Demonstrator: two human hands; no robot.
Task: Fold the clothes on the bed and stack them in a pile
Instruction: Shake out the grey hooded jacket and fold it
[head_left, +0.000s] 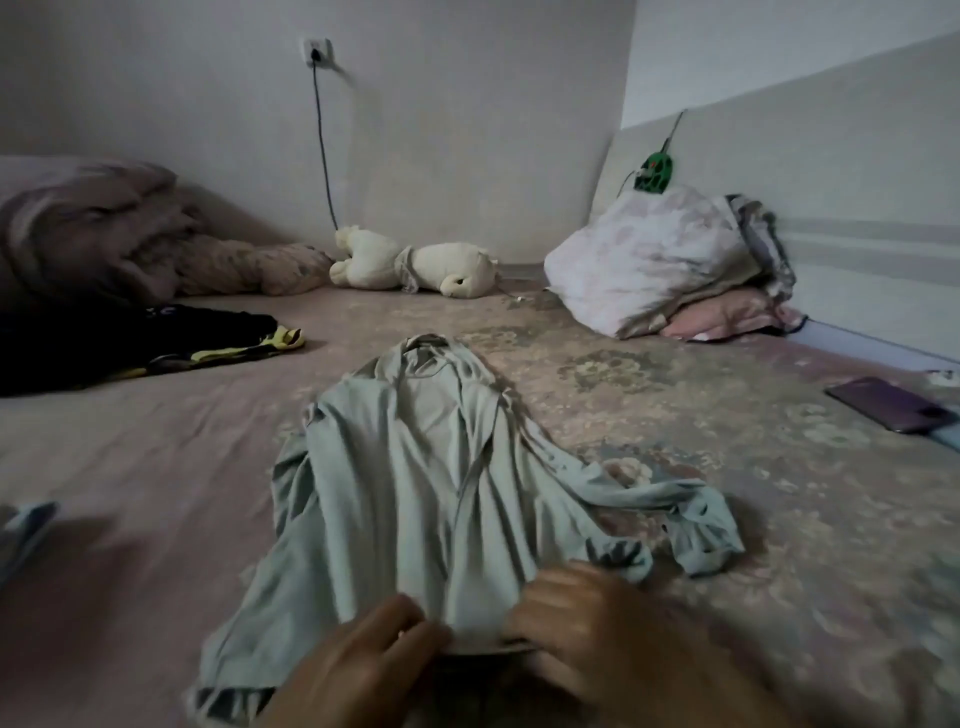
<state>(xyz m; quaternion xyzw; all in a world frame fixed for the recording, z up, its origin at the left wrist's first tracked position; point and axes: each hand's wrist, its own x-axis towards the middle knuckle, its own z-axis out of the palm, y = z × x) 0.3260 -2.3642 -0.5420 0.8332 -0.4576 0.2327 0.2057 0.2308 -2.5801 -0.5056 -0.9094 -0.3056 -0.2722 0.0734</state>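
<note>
Shirt (426, 488), pale green and still unfolded, lay rumpled mid-bed (156, 467), its collar pointing toward the far wall and its hem nearest me; I judged its long axis to run straight away from the camera. One sleeve (696, 525) trailed off to the right, twisted. My left hand (363, 660) and right hand (576, 618) were close together at the hem, both seemingly pinching it, though blur left the grips uncertain. The risk I saw: the bunched body and twisted sleeve could get folded in, giving a lumpy bundle that would tip any pile. A dark garment (135, 338) waited to the left.
</note>
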